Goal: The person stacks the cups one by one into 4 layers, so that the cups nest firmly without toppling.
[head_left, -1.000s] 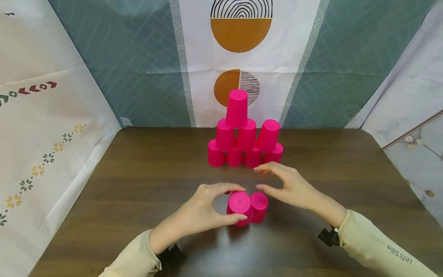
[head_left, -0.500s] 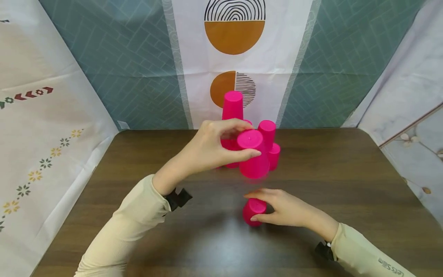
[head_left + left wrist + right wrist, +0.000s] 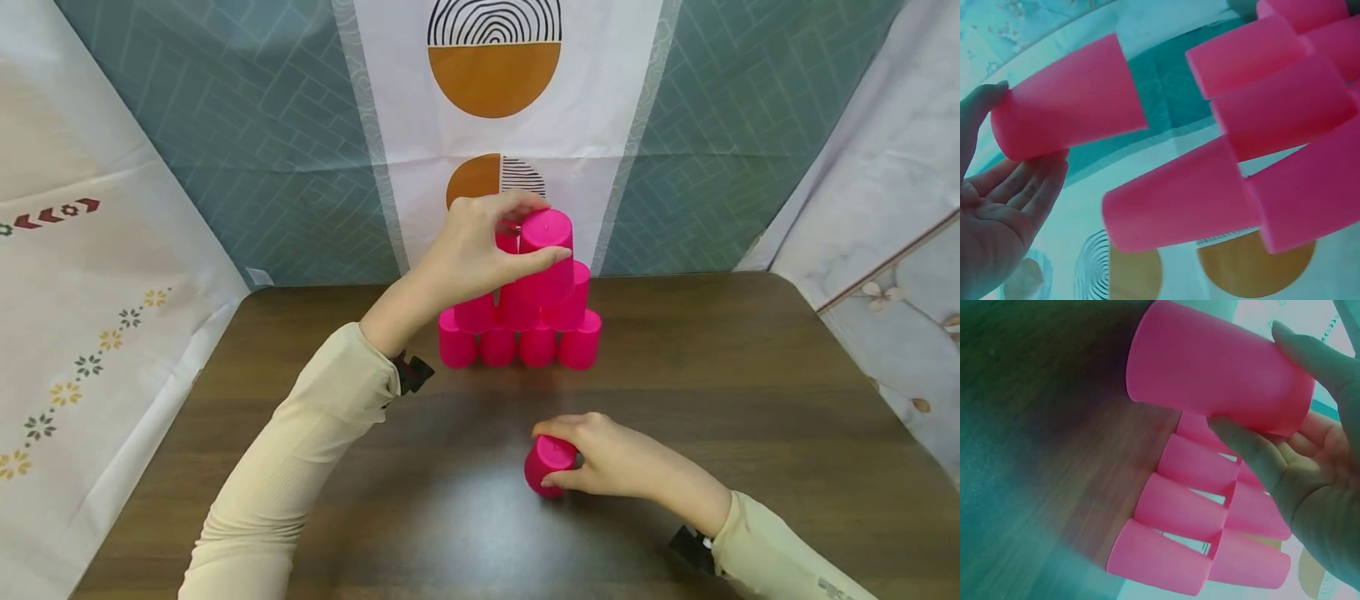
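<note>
An upside-down pink cup [image 3: 547, 258] is pinched near its base by my left hand [image 3: 476, 250]. In the left wrist view this held cup [image 3: 1069, 103] hangs apart from the stack, beside the top cup [image 3: 1179, 200]. Pink cups are stacked mouth down at the back: several in the bottom row [image 3: 497, 347], three in the second, one on top. My left hand and its cup partly cover the upper rows in the head view. Nearer the front, my right hand [image 3: 611, 458] grips another pink cup [image 3: 547, 468], also mouth down, at the tabletop.
The brown wooden table [image 3: 360, 517] has its back edge just behind the stack. Behind it hangs a green and white patterned cloth [image 3: 300, 167]. Pale printed cloths stand at the left [image 3: 90, 275] and right [image 3: 885, 167] sides.
My left hand has lifted its cup from the front of the table, forward and up to the stack's upper level. My right hand has closed around the cup left at the front.
</note>
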`<state>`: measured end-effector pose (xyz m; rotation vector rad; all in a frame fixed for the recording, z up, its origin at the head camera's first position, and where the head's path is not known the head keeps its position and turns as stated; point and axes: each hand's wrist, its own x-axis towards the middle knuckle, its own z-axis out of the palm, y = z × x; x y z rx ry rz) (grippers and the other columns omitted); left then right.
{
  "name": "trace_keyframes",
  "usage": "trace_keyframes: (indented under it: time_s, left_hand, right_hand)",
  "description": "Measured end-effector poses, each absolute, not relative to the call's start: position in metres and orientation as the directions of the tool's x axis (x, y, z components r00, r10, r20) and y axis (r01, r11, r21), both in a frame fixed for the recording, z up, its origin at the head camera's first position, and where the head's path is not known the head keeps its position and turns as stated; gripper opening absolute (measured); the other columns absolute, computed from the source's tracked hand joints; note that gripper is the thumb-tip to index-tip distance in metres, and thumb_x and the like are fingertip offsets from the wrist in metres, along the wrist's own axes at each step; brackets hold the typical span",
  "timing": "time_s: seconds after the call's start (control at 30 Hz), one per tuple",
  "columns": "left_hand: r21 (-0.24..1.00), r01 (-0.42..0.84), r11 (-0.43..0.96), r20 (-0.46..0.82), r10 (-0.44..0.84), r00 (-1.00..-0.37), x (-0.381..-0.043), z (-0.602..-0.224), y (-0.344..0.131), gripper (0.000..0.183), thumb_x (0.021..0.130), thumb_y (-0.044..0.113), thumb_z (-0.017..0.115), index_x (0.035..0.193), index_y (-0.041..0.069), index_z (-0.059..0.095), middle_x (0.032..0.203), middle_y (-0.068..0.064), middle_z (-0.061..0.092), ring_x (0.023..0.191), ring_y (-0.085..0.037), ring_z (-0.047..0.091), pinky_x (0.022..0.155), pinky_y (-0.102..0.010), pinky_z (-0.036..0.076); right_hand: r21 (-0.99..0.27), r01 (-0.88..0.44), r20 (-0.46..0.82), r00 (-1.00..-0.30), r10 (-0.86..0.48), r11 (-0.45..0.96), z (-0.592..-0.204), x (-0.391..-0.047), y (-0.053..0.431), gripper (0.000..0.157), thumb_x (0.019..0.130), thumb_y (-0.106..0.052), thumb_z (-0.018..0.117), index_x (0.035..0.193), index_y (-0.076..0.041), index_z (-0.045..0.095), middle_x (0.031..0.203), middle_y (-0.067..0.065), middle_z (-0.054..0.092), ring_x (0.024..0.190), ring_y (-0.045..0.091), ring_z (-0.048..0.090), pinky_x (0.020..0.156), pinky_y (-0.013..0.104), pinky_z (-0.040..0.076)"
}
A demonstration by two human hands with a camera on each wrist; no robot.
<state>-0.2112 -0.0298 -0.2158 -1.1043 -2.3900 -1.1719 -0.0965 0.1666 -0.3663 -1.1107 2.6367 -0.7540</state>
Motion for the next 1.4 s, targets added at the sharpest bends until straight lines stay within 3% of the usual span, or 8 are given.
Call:
trace_keyframes:
  time_s: [0.13, 0.27, 0.6, 0.93, 1.4]
  left_hand:
    - [0.536, 0.721, 0.438, 0.491, 0.533, -0.689, -0.215, -0.207, -0.021, 0.038, 0.078, 0.030, 0.074, 0.108, 0.010, 0.062, 0.090, 0.006, 0.066, 0.080, -0.003, 0.059, 0.067, -0.018, 0.049]
    - [0.571, 0.650, 0.502, 0.404, 0.517, -0.755, -0.217, -0.202, -0.011, 0.038, 0.080, 0.029, 0.073, 0.109, 0.009, 0.061, 0.092, 0.004, 0.066, 0.082, -0.004, 0.059, 0.069, -0.015, 0.047]
    - [0.497, 0.507, 0.705, 0.222, 0.461, -0.859, -0.231, -0.198, 0.013, 0.047, 0.088, 0.030, 0.060, 0.126, 0.006, 0.050, 0.103, -0.003, 0.058, 0.090, -0.012, 0.053, 0.070, -0.018, 0.045]
    - [0.378, 0.453, 0.807, 0.187, 0.413, -0.892, -0.239, -0.200, 0.019, 0.025, 0.085, 0.025, 0.057, 0.095, 0.005, 0.049, 0.093, -0.007, 0.049, 0.087, -0.015, 0.048, 0.066, -0.021, 0.044]
    - [0.400, 0.442, 0.803, 0.150, 0.419, -0.896, -0.237, -0.202, 0.030, 0.018, 0.085, 0.020, 0.055, 0.083, 0.006, 0.044, 0.082, -0.006, 0.043, 0.077, -0.015, 0.041, 0.056, -0.019, 0.033]
  right_hand:
    - [-0.531, -0.612, 0.038, -0.708, -0.705, 0.586, -0.369, -0.095, 0.165, 0.049, 0.074, -0.024, 0.079, 0.115, -0.003, 0.060, 0.104, 0.003, 0.063, 0.082, 0.011, 0.060, 0.065, 0.016, 0.051]
    - [-0.562, -0.590, 0.032, -0.716, -0.697, 0.580, -0.371, -0.093, 0.162, 0.051, 0.076, -0.024, 0.078, 0.117, -0.002, 0.059, 0.106, 0.004, 0.062, 0.084, 0.012, 0.059, 0.066, 0.019, 0.053]
    - [-0.565, -0.592, 0.038, -0.715, -0.698, 0.575, -0.370, -0.091, 0.161, 0.047, 0.079, -0.022, 0.075, 0.118, -0.001, 0.057, 0.104, 0.001, 0.060, 0.080, 0.006, 0.055, 0.065, 0.018, 0.051]
    - [-0.521, -0.606, -0.009, -0.700, -0.714, 0.600, -0.368, -0.092, 0.158, 0.047, 0.082, -0.022, 0.071, 0.121, -0.002, 0.054, 0.104, 0.001, 0.057, 0.078, 0.006, 0.054, 0.064, 0.014, 0.048]
    - [-0.528, -0.587, -0.048, -0.701, -0.711, 0.614, -0.363, -0.084, 0.170, 0.047, 0.083, -0.021, 0.071, 0.121, -0.001, 0.053, 0.102, 0.001, 0.056, 0.071, 0.001, 0.050, 0.059, 0.013, 0.045]
